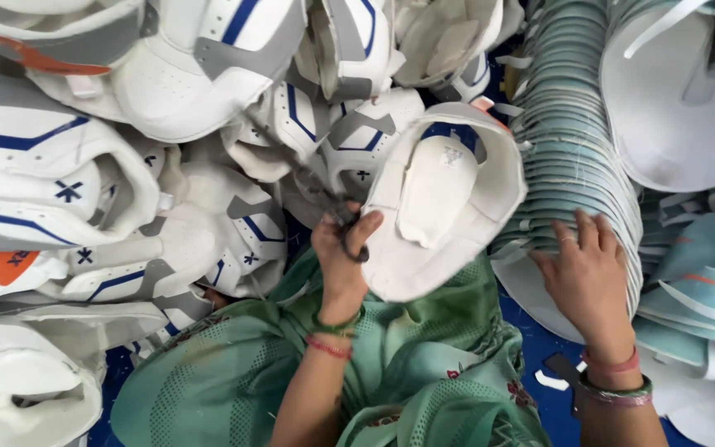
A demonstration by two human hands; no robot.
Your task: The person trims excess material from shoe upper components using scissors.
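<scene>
L hand (343,252) is clenched round the dark loop handles of a pair of scissors (333,207), blades pointing up-left into the pile. Just right of it, touching the hand's thumb side, sits a white shoe upper (444,199), open side to the camera, w/ a pale tongue inside and a blue patch near the top. Can't tell whether the hand also pinches the upper's edge; it's blurred.

R hand (587,277) lies flat, fingers spread, nothing gripped, pressed on a long stack of pale teal insole pieces (568,124) that runs up to the top edge like a ribbed column. Bangles on both wrists.

Around: a crowded heap of white uppers w/ blue lines and grey straps (208,74) fills the left half and top, right up against the scissors, so the blades are partly lost among them. An orange patch (14,265) shows at far left. More loose teal and white cut pieces (697,290) at right, well apart from the L hand. Green patterned cloth (407,364) covers the lap below both hands; blue floor (544,348) shows between.
</scene>
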